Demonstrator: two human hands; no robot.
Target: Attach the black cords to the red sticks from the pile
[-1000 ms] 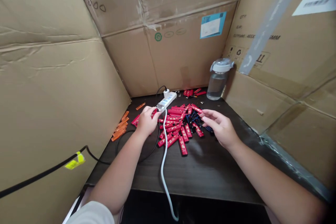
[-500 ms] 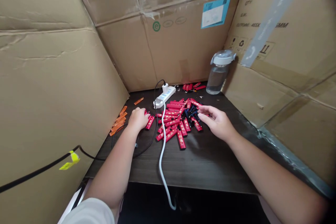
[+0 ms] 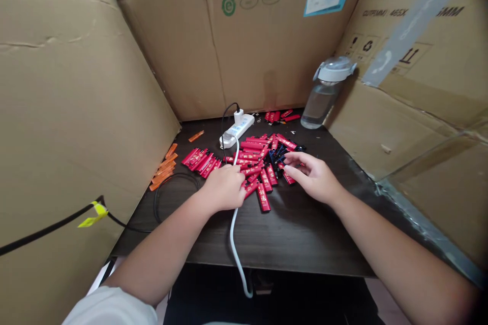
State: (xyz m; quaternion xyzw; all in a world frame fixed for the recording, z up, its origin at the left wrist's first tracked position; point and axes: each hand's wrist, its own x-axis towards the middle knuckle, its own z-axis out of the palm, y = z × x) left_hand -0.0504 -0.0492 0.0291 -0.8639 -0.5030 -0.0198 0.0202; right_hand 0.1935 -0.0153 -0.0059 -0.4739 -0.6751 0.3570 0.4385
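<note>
A loose pile of flat red lighters [image 3: 263, 197] with gold lettering and black ends lies mid-table. My left hand [image 3: 224, 187] is at the pile's left side, over the white cable [image 3: 233, 236], fingers curled down; its fingertips are hidden, so I cannot make out what they hold. To its left, several red lighters [image 3: 200, 160] lie side by side in a slanted row. My right hand [image 3: 314, 177] is at the pile's right edge, thumb and fingers curved but apart. Small black and dark-blue parts [image 3: 277, 154] lie just beyond its fingertips.
A white power strip [image 3: 244, 125] with a plugged-in charger stands behind the pile. Orange strips [image 3: 163, 170] lie along the left wall, beside a looped black cable [image 3: 156, 198]. More red lighters [image 3: 272, 116] and a water bottle [image 3: 324, 96] are at the back. Cardboard walls [image 3: 171, 51] enclose the table.
My left hand has moved right from the slanted row to the pile, uncovering the row. My right hand has stayed by the black parts. The view has shifted slightly.
</note>
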